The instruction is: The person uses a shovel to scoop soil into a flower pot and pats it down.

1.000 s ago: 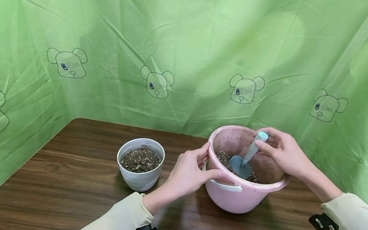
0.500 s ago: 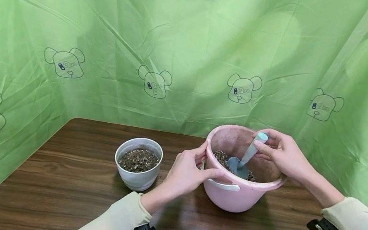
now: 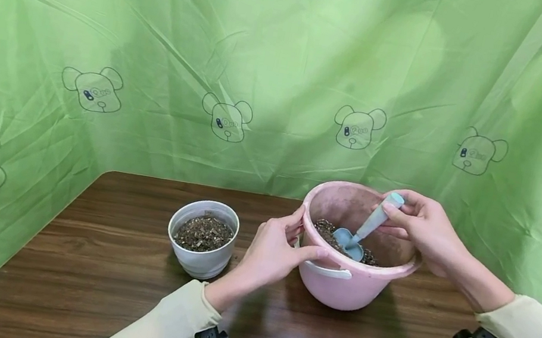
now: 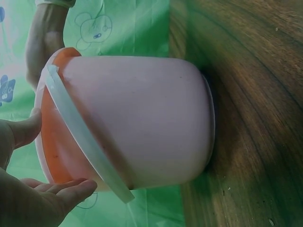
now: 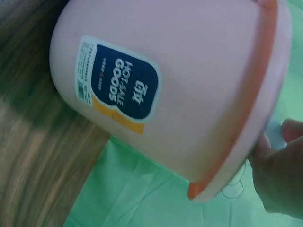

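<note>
In the head view a pink bucket (image 3: 345, 288) with a white handle (image 3: 326, 270) stands on the table, with dark potting soil (image 3: 325, 230) in its bottom. My left hand (image 3: 269, 253) grips its rim on the left, thumb over the front edge and fingers on the outer side. My right hand (image 3: 426, 228) holds a light blue garden trowel (image 3: 373, 220) by its handle, above the bucket's right rim. The trowel leans to the right, its blade (image 3: 345, 241) down at the soil; the tip is hidden. In the right wrist view the bucket wall mostly hides the trowel.
Left of the bucket stands a white flowerpot (image 3: 202, 265) filled with soil (image 3: 205, 235). Both rest on a brown wooden table (image 3: 109, 285). A green cloth (image 3: 287, 75) printed with bear heads surrounds the back and sides. A label (image 5: 118, 85) sticks to the bucket's wall.
The trowel's handle has tipped further right, and its blade has turned more upward in the soil. My right hand has shifted slightly right. My left hand stays on the rim.
</note>
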Motion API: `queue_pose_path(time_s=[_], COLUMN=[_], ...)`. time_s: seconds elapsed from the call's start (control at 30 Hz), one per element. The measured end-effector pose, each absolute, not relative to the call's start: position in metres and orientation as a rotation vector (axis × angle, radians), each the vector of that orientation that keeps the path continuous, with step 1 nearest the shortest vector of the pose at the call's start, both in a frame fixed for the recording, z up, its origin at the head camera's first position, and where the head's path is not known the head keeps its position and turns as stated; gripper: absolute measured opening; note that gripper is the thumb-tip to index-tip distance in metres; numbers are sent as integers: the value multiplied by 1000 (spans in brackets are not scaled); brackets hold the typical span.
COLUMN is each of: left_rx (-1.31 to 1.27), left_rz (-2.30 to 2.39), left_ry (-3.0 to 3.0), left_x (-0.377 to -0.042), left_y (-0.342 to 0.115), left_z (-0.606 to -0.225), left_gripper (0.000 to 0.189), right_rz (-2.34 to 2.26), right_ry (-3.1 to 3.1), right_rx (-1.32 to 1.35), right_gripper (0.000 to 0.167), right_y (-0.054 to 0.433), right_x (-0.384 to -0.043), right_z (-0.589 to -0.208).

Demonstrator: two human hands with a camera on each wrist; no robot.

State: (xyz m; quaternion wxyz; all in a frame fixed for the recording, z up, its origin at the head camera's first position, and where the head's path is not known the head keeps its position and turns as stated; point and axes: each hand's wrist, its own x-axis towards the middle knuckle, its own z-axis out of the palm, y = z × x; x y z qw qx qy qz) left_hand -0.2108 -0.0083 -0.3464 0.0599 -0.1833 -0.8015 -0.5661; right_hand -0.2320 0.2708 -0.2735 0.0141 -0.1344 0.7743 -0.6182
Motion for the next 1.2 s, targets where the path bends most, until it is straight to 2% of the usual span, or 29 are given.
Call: queue_pose_path(time_s=[0.27,0.63,1.03,1.2], left_rx=[-561,-566,-575,-572], left_rz=[-1725,-1730,-1753,-1731], left_ry=[-2431,-2435,-2425,-2438], left_x=[-210,-211,-211,-211], left_y=[-8,-8,-9,-9], left_z=[-345,-345,-344,-343], left_gripper=[92,92,91,91], right_rz=[-2047,-2148,-2151,-2132], right_ry=[2306,2135,2097,2082], right_rx=[-217,-95,-65,-66], right_gripper=[18,21,18,21], right_y=[268,271,273,272], right_x=[-234,-235,-239,-241], right_z=[-273,-275,-274,-274])
